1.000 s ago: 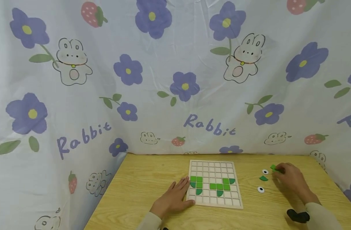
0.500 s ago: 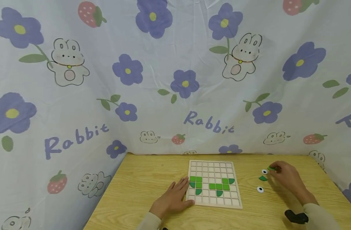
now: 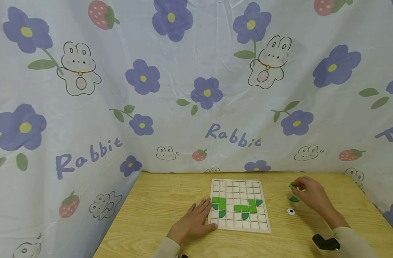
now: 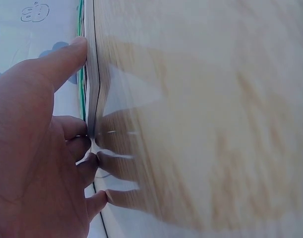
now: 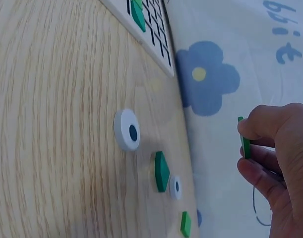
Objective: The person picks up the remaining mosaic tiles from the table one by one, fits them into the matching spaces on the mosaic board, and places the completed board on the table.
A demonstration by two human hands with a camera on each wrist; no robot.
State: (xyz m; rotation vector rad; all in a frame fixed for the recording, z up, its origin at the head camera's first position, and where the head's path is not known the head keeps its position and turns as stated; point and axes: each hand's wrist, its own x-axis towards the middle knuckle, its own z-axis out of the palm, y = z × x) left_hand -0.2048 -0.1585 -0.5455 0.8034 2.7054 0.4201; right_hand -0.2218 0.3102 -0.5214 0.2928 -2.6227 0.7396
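I see the right hand pinching a green tile right of the board; a light edge grip should serve best. The left hand, thumb spread, touches the board's left edge.

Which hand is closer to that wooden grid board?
The left hand. It is right at the wooden grid board, touching its left edge, while the right hand is apart from it, off past its right side, pinching a green tile.
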